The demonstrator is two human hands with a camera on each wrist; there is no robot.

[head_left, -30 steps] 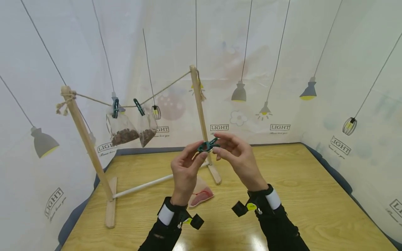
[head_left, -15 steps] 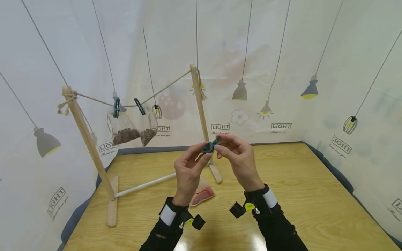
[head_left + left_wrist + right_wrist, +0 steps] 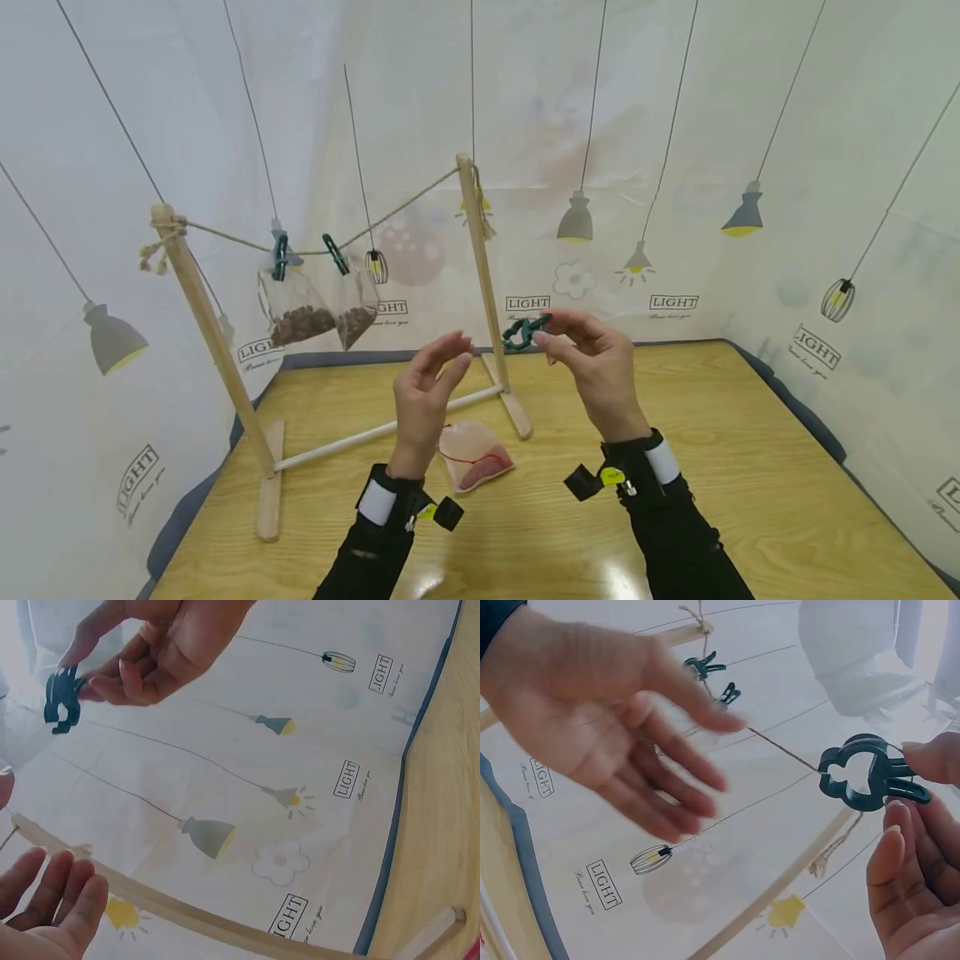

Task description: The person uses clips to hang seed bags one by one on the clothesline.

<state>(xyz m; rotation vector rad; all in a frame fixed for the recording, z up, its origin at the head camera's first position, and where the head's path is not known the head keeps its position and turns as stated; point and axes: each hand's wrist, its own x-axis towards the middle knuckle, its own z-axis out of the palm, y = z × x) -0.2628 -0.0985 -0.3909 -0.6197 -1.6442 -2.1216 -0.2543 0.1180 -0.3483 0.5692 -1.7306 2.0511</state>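
In the head view my right hand (image 3: 600, 379) pinches a dark green spring clip (image 3: 877, 776) by its handles, between thumb and fingers. Its rounded jaws face left, with nothing between them. My left hand (image 3: 420, 404) is raised to the left of the clip, apart from it, fingers loosely bent and holding nothing. On the table below, between the hands, lies a small pale pouch (image 3: 474, 454) with a pink lower part and a red cord. Two more green clips, the left one (image 3: 280, 257) and the right one (image 3: 336, 254), hold clear bags of brown pieces on a rope.
The rope (image 3: 405, 204) sags between a left wooden post (image 3: 213, 342) and a right wooden post (image 3: 483, 283). A white rod (image 3: 337, 444) joins their feet on the wooden table (image 3: 712, 483). Printed cloth walls (image 3: 675, 125) surround the table.
Both hands were at the clip; the left hand has let go and moved left. My right hand has shifted right with the clip. More of the pouch now shows.
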